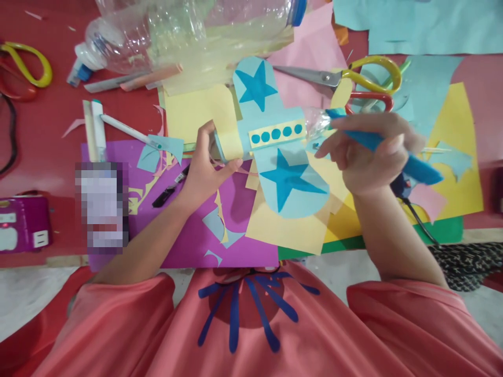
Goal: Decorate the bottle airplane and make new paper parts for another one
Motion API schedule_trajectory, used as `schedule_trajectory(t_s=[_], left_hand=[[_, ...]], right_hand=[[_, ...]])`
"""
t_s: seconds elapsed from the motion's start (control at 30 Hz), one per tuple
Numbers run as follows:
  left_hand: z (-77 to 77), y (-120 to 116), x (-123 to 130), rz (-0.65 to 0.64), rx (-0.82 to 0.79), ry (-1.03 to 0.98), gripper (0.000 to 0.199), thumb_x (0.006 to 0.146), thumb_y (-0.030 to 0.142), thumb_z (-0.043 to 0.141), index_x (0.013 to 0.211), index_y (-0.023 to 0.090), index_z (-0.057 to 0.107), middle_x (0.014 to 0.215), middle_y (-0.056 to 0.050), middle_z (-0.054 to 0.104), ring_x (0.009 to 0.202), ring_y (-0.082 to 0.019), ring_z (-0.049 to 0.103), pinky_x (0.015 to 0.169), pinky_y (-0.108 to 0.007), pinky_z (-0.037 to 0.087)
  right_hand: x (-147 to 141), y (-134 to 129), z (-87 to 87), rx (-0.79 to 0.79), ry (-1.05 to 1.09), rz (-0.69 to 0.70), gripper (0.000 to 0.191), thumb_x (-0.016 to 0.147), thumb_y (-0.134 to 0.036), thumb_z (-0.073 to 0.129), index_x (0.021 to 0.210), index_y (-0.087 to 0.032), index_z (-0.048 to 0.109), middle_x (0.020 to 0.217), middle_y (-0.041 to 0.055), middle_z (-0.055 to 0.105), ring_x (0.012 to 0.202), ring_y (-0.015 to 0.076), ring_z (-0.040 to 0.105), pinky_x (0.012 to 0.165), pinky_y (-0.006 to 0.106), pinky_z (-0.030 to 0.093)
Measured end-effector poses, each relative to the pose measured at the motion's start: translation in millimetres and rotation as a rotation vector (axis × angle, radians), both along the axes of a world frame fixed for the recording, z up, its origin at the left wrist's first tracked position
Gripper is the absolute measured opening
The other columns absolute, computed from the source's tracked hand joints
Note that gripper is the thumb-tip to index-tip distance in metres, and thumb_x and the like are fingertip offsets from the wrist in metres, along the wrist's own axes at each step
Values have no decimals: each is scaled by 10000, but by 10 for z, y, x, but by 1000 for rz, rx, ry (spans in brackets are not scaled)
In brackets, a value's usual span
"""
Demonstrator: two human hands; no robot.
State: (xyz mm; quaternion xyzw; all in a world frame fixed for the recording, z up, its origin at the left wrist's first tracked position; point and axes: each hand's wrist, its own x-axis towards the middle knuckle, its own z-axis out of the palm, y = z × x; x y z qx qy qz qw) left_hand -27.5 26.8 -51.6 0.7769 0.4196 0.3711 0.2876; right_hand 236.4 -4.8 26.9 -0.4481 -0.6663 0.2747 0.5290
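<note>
A paper airplane shape (245, 118) in light blue and yellow lies at the centre, with blue stars on its two wings and a cream strip of blue dots across its middle. My left hand (206, 167) grips its rounded yellow end between thumb and fingers. At the other end is clear plastic, like a bottle neck (317, 123). Beside it, my right hand (371, 149) holds a long blue piece (422, 168), which passes between the fingers; its front tip reaches the plastic.
Scissors (332, 78) with yellow and red handles lie behind my right hand. Clear plastic bottles (157, 34) lie at the back. A phone (102, 204), pens, more scissors (37, 68) and a purple box (25, 222) are on the left. Paper scraps cover a purple sheet (176, 251).
</note>
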Motion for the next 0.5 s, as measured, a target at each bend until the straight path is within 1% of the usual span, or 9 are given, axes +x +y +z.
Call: schedule_trajectory(t_s=[0.07, 0.1, 0.17, 0.2, 0.27, 0.33, 0.37, 0.43, 0.5], left_hand=[[16, -11, 24, -5, -28, -51, 685, 866, 652, 543, 1388, 328, 239, 1342, -143, 514, 1137, -286, 621, 790, -405, 576], [23, -19, 34, -10, -31, -56, 687, 867, 650, 542, 1391, 329, 235, 1348, -145, 511, 1131, -286, 627, 786, -404, 577], [37, -32, 47, -16, -47, -44, 689, 871, 636, 549, 1402, 340, 226, 1356, -142, 506, 1132, -286, 628, 789, -402, 577], [43, -38, 49, -19, -59, -32, 695, 869, 629, 559, 1407, 345, 222, 1356, -139, 506, 1134, -284, 627, 791, -398, 576], [51, -45, 51, -34, -93, -17, 712, 865, 622, 575, 1414, 352, 212, 1351, -136, 509, 1126, -278, 629, 787, -392, 578], [54, -48, 53, -53, -111, -14, 722, 872, 618, 569, 1424, 343, 195, 1340, -137, 515, 1115, -270, 633, 791, -398, 580], [53, -49, 54, -54, -110, -10, 717, 878, 611, 563, 1426, 334, 193, 1338, -137, 516, 1118, -267, 631, 805, -406, 580], [45, -49, 55, -37, -95, -5, 687, 890, 592, 556, 1418, 320, 210, 1341, -133, 515, 1146, -261, 619, 850, -411, 576], [29, -46, 51, -17, -70, 1, 660, 893, 570, 562, 1405, 311, 237, 1354, -128, 511, 1181, -260, 604, 890, -404, 569]], right_hand=[[-50, 106, 111, -20, 195, 74, 398, 865, -612, 538, 963, -270, 716, 567, -20, 549, 400, 128, 485, 338, 284, 283], [-79, 168, 169, -47, 211, 119, 353, 861, -583, 565, 955, -271, 701, 564, -32, 505, 411, 127, 478, 352, 280, 275], [-149, 297, 286, -76, 157, 187, 210, 841, -474, 630, 828, -267, 665, 576, -43, 469, 429, 114, 469, 389, 278, 312], [-191, 359, 337, -125, 93, 209, 193, 854, -438, 621, 784, -261, 651, 593, -37, 500, 453, 113, 483, 419, 282, 361], [-291, 462, 407, -174, 1, 322, 219, 839, -425, 644, 699, -258, 619, 575, -29, 566, 472, 122, 531, 418, 279, 406], [-404, 527, 419, -213, -62, 387, 260, 815, -408, 691, 643, -254, 571, 587, -25, 615, 497, 124, 571, 432, 272, 441], [-459, 543, 402, -221, -65, 409, 282, 805, -385, 709, 619, -245, 550, 585, -28, 610, 479, 115, 562, 423, 267, 440], [-555, 545, 340, -231, -45, 385, 302, 824, -367, 698, 618, -226, 529, 577, -33, 591, 458, 97, 536, 433, 260, 442], [-618, 524, 265, -218, -52, 354, 333, 853, -424, 660, 634, -215, 521, 561, -40, 571, 469, 87, 515, 474, 255, 458]])
